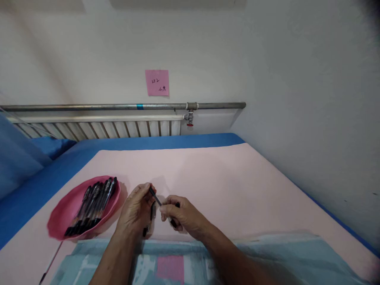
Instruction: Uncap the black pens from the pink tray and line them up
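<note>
The left hand [135,208] pinches the dark end of a pen [156,197], and the right hand [185,215] is closed around its lower part, above the pink sheet [219,190]. Probably the step is fitting the pen's pieces; the next move calls for keeping both ends aligned.

Pens [95,201] in dish [61,213] (leftward)

Single view: scene is being looked at from wearer's head, forward and down, across pink surface [219,186]. Left hand [137,206] and right hand [181,213] are being seen from behind and above, near camera, below centre. Radiator [95,129] and far wall [190,47] are being faced farther off; side wall [314,118] is being caught along right edge.
</note>
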`<state>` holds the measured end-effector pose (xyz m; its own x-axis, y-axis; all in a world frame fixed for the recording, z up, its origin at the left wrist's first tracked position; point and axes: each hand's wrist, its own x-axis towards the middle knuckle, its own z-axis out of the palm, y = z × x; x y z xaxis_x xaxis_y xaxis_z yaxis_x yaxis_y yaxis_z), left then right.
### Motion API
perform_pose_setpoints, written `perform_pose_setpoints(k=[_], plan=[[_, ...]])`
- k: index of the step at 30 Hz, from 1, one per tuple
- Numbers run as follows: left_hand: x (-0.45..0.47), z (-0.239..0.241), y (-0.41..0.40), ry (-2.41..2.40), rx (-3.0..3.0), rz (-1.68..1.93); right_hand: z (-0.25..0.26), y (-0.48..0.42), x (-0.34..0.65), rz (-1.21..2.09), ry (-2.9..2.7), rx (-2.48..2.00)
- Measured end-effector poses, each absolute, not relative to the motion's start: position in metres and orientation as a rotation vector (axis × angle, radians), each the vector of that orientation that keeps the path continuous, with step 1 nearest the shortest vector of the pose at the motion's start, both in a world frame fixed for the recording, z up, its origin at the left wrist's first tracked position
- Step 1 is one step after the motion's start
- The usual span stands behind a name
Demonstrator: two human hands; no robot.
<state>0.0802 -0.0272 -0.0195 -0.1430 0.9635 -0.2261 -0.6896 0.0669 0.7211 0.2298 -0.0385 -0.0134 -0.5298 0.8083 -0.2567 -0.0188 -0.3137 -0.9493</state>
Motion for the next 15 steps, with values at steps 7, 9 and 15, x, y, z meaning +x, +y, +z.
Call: perform_pose_setpoints(k=[7,9,15], plan=[[0.0775,-0.0142,-0.0288,0.804,0.386,1.468,-0.0026,-0.0375,0.2335,2.215,-1.07,-0.873],[0.0771,-0.0142,-0.0288,0.803,0.39,1.476,-0.003,-0.0371,0.2342,2.263,-1.025,-0.863],[0.0761,-0.0173,-0.0277,0.796,0.389,1.457,-0.0042,-0.0362,0.2352,2.346,-0.998,-0.848]])
